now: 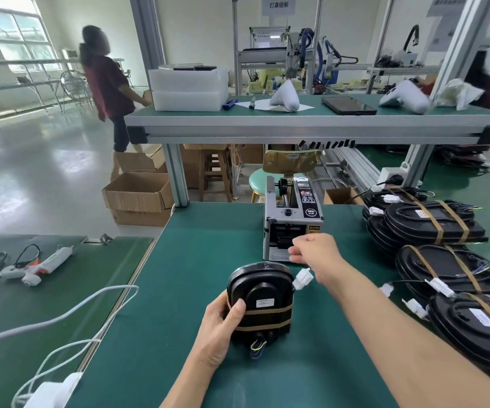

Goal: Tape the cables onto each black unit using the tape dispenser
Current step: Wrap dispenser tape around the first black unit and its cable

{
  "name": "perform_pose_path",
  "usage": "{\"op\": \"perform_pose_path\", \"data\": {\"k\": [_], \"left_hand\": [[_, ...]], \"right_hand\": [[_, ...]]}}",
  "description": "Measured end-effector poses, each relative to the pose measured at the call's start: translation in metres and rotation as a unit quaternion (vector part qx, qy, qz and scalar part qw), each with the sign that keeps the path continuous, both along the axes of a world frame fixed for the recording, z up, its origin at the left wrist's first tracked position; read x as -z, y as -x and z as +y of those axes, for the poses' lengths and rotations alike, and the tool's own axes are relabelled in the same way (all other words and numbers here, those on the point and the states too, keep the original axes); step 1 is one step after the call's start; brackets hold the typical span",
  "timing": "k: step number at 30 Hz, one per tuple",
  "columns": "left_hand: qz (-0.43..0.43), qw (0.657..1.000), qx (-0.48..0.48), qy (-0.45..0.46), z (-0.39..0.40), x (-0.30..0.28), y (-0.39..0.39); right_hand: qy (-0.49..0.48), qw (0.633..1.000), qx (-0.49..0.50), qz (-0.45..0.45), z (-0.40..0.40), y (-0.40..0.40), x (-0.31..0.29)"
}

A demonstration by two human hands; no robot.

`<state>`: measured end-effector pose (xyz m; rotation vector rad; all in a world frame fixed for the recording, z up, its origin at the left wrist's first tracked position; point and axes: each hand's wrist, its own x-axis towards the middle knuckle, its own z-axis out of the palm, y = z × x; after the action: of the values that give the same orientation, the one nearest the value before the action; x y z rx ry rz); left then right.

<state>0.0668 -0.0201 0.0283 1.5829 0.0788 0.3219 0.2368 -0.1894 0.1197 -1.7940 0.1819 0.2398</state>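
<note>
Left hand (220, 322) grips the twice-taped black oval unit (260, 301) — right hand (315, 250) pinching at the grey tape dispenser (292, 219), taped units (432, 222) stacked right.

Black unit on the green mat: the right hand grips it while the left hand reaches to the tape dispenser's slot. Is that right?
Not quite: the hands are swapped. In the head view the left hand grips the black unit on the green mat, thumb on its top face, while the right hand reaches to the front slot of the tape dispenser.
</note>
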Motion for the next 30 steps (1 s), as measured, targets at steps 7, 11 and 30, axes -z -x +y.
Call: {"op": "perform_pose_path", "data": {"k": [7,11,30], "left_hand": [[0.002,1.000,0.002,0.009,0.001,-0.001,0.000],[-0.002,1.000,0.004,0.014,0.001,-0.001,0.000],[-0.001,1.000,0.011,0.009,0.002,-0.004,0.001]], "right_hand": [[-0.010,0.997,0.080,0.000,0.020,-0.010,0.002],[-0.024,0.991,0.130,0.012,0.025,-0.017,0.003],[-0.110,0.973,0.196,0.058,0.039,-0.024,0.005]]}}
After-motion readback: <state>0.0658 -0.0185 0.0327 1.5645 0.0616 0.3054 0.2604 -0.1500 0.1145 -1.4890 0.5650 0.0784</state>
